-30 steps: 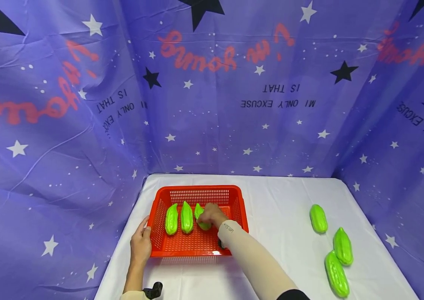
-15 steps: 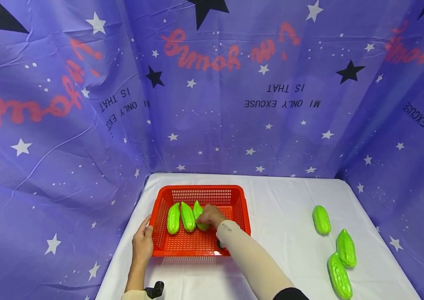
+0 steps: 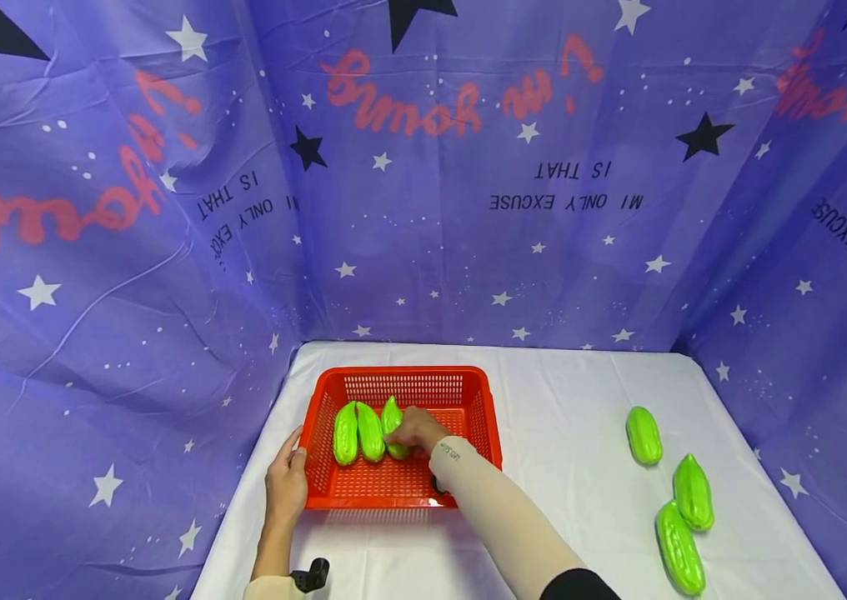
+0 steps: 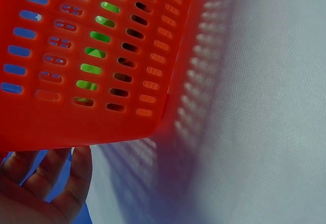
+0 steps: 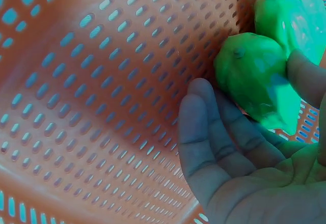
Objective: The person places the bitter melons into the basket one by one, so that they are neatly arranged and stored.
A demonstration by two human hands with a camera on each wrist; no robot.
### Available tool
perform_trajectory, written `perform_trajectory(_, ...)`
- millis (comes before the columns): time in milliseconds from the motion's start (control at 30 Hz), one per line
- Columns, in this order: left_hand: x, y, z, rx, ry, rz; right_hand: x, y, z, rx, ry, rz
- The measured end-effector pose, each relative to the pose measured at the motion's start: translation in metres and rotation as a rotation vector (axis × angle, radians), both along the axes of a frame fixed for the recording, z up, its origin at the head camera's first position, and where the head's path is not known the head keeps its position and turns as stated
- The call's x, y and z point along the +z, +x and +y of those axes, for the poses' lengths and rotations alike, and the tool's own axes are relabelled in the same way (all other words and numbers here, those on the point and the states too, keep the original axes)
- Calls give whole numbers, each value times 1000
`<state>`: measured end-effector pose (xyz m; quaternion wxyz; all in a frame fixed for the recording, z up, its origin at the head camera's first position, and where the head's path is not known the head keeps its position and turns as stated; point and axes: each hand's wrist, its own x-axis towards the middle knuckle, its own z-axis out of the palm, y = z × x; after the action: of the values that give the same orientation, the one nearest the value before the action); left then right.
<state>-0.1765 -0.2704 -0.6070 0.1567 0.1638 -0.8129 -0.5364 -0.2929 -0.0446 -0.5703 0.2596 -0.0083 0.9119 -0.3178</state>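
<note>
Head view: white table (image 3: 551,475), purple curtain (image 3: 461,237), right hand (image 3: 418,427) around vegetable (image 3: 392,413), left hand (image 3: 286,483) loose against basket (image 3: 378,502).

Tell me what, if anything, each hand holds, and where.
The right hand holds the rightmost green vegetable in the red basket, around its body. The left hand is at the basket's left rim; whether it grips is unclear.
</note>
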Motion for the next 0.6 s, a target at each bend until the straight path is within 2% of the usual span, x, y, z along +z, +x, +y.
perform_trajectory(333, -1, 0, 0, -1, 0, -3, -8, -5, 1, -5, -9, -21)
perform_trajectory(467, -1, 0, 0, -2, -7, -6, -4, -4, 7, -5, -42, -16)
perform_trajectory(600, -1, 0, 0, -4, -22, -7, 2, -7, 13, 24, -20, 20)
